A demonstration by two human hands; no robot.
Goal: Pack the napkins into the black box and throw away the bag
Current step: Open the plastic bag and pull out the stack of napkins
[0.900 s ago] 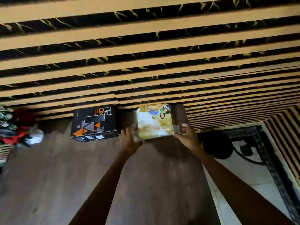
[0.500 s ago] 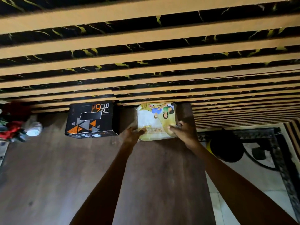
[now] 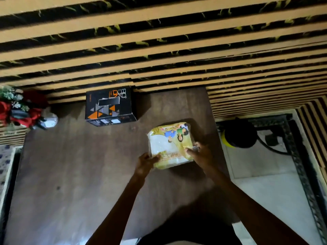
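A yellow and white bag of napkins with a printed picture lies on the brown wooden table, right of centre. My left hand grips its near left corner. My right hand pinches its near right edge, where clear plastic wrap bunches up. The black box with orange triangles stands shut at the back of the table against the striped wall, up and left of the bag and apart from it.
Red flowers and a glass object sit at the table's far left. Right of the table's edge, on the tiled floor, stands a dark round object with a yellow rim and a cable. A striped panel wall backs the table.
Both hands have pulled the napkin bag away from the wall toward me, so it now lies nearer on the table. The black box has stayed in place.
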